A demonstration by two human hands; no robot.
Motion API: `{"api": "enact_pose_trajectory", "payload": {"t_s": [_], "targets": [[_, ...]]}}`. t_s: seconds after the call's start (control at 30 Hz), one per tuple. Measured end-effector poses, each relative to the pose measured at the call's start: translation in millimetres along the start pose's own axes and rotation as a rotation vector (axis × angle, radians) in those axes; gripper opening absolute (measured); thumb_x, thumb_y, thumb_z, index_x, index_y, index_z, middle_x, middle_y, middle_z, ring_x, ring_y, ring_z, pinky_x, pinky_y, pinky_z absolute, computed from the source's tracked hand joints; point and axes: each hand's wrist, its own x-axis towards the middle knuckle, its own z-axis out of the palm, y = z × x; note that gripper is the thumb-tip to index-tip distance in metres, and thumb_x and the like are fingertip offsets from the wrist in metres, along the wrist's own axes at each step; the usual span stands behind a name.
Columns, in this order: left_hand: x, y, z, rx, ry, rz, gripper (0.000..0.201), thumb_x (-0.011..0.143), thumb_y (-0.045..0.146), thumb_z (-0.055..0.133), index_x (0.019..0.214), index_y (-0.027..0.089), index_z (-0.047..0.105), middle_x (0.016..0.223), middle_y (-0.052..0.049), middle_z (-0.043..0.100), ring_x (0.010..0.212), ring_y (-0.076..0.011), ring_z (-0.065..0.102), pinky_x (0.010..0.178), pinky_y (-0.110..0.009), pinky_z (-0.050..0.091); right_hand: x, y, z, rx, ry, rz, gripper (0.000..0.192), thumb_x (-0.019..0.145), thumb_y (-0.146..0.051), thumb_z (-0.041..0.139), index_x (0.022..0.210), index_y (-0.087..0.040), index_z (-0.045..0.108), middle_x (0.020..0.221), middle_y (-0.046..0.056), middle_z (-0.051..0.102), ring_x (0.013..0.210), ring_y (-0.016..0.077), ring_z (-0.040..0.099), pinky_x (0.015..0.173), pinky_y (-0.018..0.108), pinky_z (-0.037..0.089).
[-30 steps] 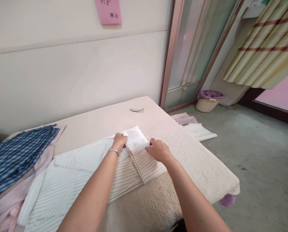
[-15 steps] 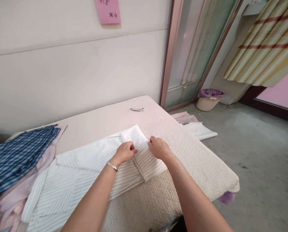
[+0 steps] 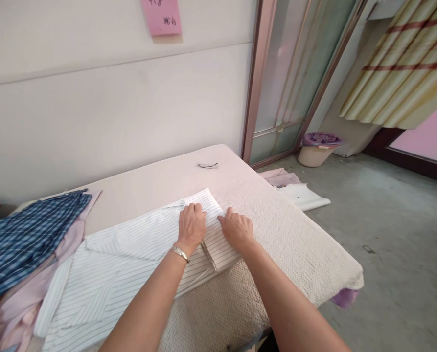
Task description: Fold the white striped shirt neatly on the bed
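While both palms press flat, left hand (image 3: 191,226) and right hand (image 3: 236,230) gripping nothing, the striped shirt (image 3: 130,254) beneath looks soft, light; best pinched at its folded edge.

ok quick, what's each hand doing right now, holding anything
Left hand: open, palm pressed flat on the striped shirt, gripping nothing.
Right hand: open, fingers resting on the shirt's folded end, holding nothing.
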Motion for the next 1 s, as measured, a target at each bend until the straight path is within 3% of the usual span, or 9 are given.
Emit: {"api": "enact_pose_trajectory", "payload": {"t_s": [0.17, 0.3, 0.4, 0.47, 0.57, 0.73, 0.8, 0.87, 1.0], "targets": [[5, -6, 26.0, -0.091, -0.077, 0.07, 0.059, 0.102, 0.046, 0.043, 0.156, 0.022, 0.04, 0.168, -0.018, 0.029, 0.157, -0.0364, 0.016, 0.125, -0.059, 0.007, 4, -1, 9, 0.003, 0.097, 0.035, 0.045, 0.109, -0.046, 0.025, 0.121, -0.012, 0.053, 0.102, 0.021, 0.073, 0.098, 0.0296, 0.072, 0.083, 0.037, 0.048], [5, -13, 36.8, -0.14, -0.101, 0.041, 0.064, 0.101, 0.049, 0.044, 0.16, 0.026, 0.036, 0.171, -0.014, 0.024, 0.159, -0.0334, 0.01, 0.126, -0.059, -0.002, 1, -5, 1, 0.005, 0.115, 0.061, 0.047, 0.108, -0.047, 0.03, 0.12, -0.01, 0.055, 0.103, 0.022, 0.071, 0.097, 0.0319, 0.07, 0.085, 0.04, 0.047], [3, -15, 36.9, -0.139, -0.105, 0.053, 0.064, 0.102, 0.047, 0.041, 0.161, 0.025, 0.033, 0.171, -0.015, 0.023, 0.159, -0.0344, 0.011, 0.125, -0.061, -0.002, -5, -15, 2, -0.002, 0.269, 0.003, 0.051, 0.107, -0.049, 0.031, 0.127, -0.009, 0.055, 0.124, 0.027, 0.064, 0.117, 0.0343, 0.06, 0.1, 0.046, 0.041], [2, -16, 35.8, -0.152, -0.119, 0.064, 0.064, 0.101, 0.042, 0.043, 0.162, 0.024, 0.033, 0.171, -0.015, 0.021, 0.16, -0.0344, 0.009, 0.125, -0.061, -0.002, -10, -21, 12, 0.004, 0.32, -0.148, 0.054, 0.107, -0.047, 0.031, 0.142, -0.011, 0.048, 0.149, 0.025, 0.051, 0.139, 0.0348, 0.043, 0.113, 0.05, 0.03], [4, -17, 31.1, -0.239, -0.14, 0.064, 0.062, 0.1, 0.038, 0.045, 0.159, 0.023, 0.039, 0.172, -0.014, 0.021, 0.16, -0.0327, 0.008, 0.126, -0.059, -0.004, -13, -23, 34, 0.017, 0.233, -0.309, 0.061, 0.108, -0.049, 0.025, 0.161, -0.017, 0.03, 0.169, 0.016, 0.027, 0.154, 0.0316, 0.02, 0.121, 0.054, 0.019], [1, -36, -7.0, -0.515, -0.142, -0.047, 0.048, 0.092, 0.031, 0.057, 0.14, 0.024, 0.06, 0.162, -0.012, 0.043, 0.156, -0.0293, 0.026, 0.127, -0.053, 0.003, -8, -18, 52, -0.064, 0.192, -0.281, 0.072, 0.106, -0.06, 0.025, 0.163, -0.016, 0.028, 0.172, 0.015, 0.018, 0.156, 0.0345, 0.015, 0.122, 0.061, 0.015], [-21, -60, -34.4, -0.514, -0.055, -0.08, 0.046, 0.091, 0.033, 0.058, 0.136, 0.023, 0.062, 0.159, -0.012, 0.048, 0.154, -0.0294, 0.031, 0.128, -0.051, 0.007, -7, -17, 50, -0.091, 0.178, -0.275, 0.073, 0.106, -0.061, 0.027, 0.163, -0.015, 0.028, 0.171, 0.015, 0.018, 0.156, 0.0345, 0.015, 0.122, 0.061, 0.015], [-64, -95, -64.1, -0.416, 0.037, -0.071, 0.046, 0.092, 0.037, 0.057, 0.135, 0.023, 0.063, 0.157, -0.01, 0.051, 0.151, -0.0277, 0.037, 0.128, -0.046, 0.014, -8, -19, 45, -0.103, 0.153, -0.272, 0.072, 0.106, -0.06, 0.027, 0.163, -0.015, 0.028, 0.171, 0.015, 0.018, 0.156, 0.034, 0.015, 0.122, 0.061, 0.015], [-185, -183, -117.2, 0.028, -0.039, -0.103, 0.05, 0.096, 0.043, 0.042, 0.14, 0.026, 0.057, 0.158, -0.008, 0.05, 0.149, -0.0268, 0.04, 0.126, -0.044, 0.024, -11, -28, 39, -0.116, 0.213, -0.279, 0.072, 0.106, -0.058, 0.027, 0.163, -0.015, 0.025, 0.172, 0.015, 0.016, 0.157, 0.0335, 0.01, 0.123, 0.063, 0.01]]}}
